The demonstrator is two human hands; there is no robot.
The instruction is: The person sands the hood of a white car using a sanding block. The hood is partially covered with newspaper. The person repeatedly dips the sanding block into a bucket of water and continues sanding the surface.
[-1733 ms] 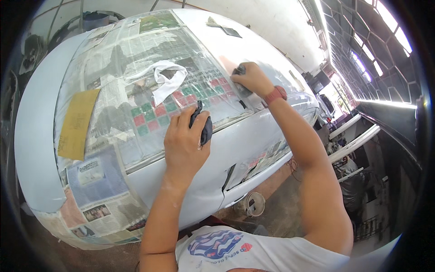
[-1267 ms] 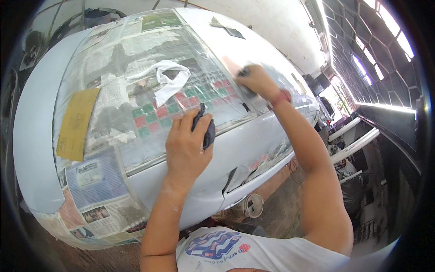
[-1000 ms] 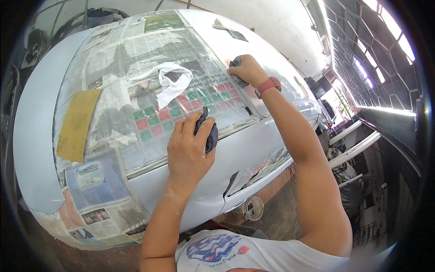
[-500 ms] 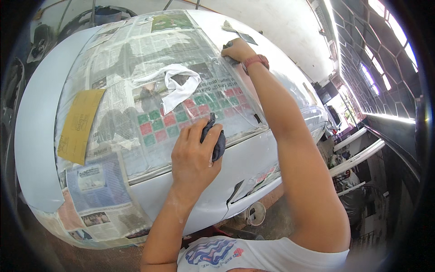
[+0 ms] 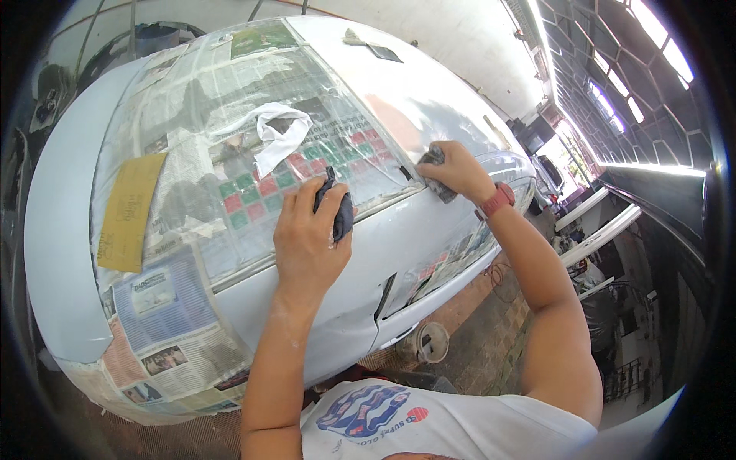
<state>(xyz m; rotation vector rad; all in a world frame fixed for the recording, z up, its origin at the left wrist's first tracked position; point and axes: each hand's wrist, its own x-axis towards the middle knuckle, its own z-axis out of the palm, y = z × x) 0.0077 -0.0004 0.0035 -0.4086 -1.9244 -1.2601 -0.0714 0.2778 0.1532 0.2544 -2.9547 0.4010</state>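
My left hand (image 5: pixel 310 234) is closed on a dark, wet-looking cloth (image 5: pixel 343 218), over the near edge of the newspaper-covered glass. My right hand (image 5: pixel 462 170), with a red watch on the wrist, presses a crumpled dark grey pad (image 5: pixel 436 184) onto the pale car body (image 5: pixel 433 222). That spot lies just right of the glass's corner; whether the pad is cloth or abrasive paper I cannot tell. Newspaper (image 5: pixel 172 299) and clear plastic cover the glass. A twisted white cloth (image 5: pixel 285 136) rests on this covering, beyond my left hand.
A yellow-brown paper sheet (image 5: pixel 130 211) lies on the newspaper at left. Small dark sheets (image 5: pixel 383 53) sit on the far panel. On the floor below the car stands a round bucket (image 5: pixel 431 343). Long white bars (image 5: pixel 606 234) stick out at right, near a dark patterned grille (image 5: pixel 621 77).
My right hand has come nearer with its grey pad, from the far panel beside the glass to the body by the glass's corner. My left hand still holds the dark cloth.
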